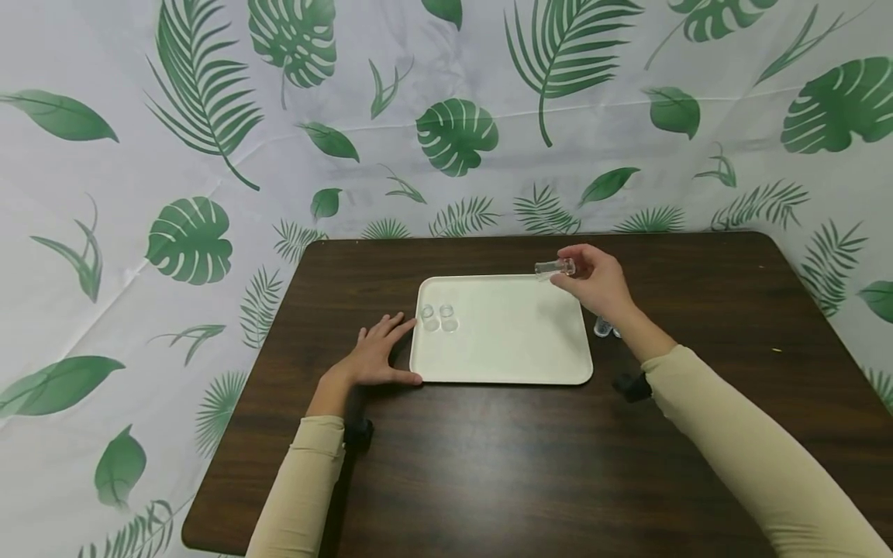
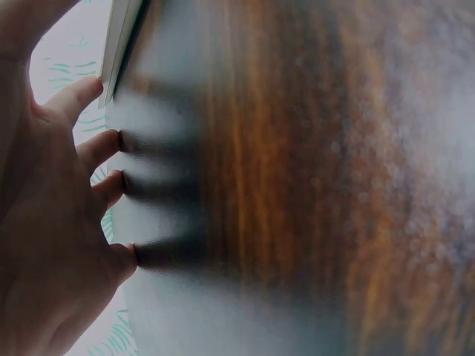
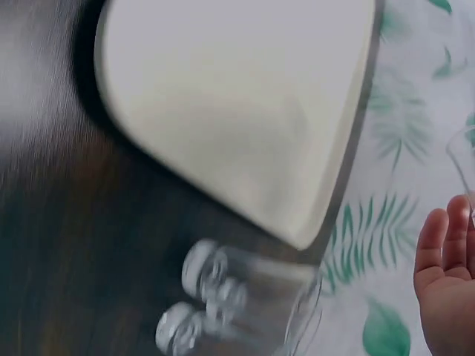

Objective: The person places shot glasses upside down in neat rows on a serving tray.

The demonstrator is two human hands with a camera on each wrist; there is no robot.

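Note:
Between thumb and fingertips, my right hand [image 1: 596,283] holds a small clear glass [image 1: 553,268] tipped on its side, above the far right corner of a white tray [image 1: 512,329]. Only a sliver of that glass shows at the edge of the right wrist view, beside the fingers [image 3: 432,252]. My left hand [image 1: 377,355] lies with fingers spread at the tray's left side; thumb and index fingertip reach its rim. Two clear glasses [image 1: 448,319] stand side by side on the tray's left part.
Off the tray's right side, two more clear glasses [image 3: 260,297] stand on the dark wooden table [image 1: 502,457], partly hidden by my right forearm in the head view. A white cloth with green leaves [image 1: 391,70] hangs behind the table.

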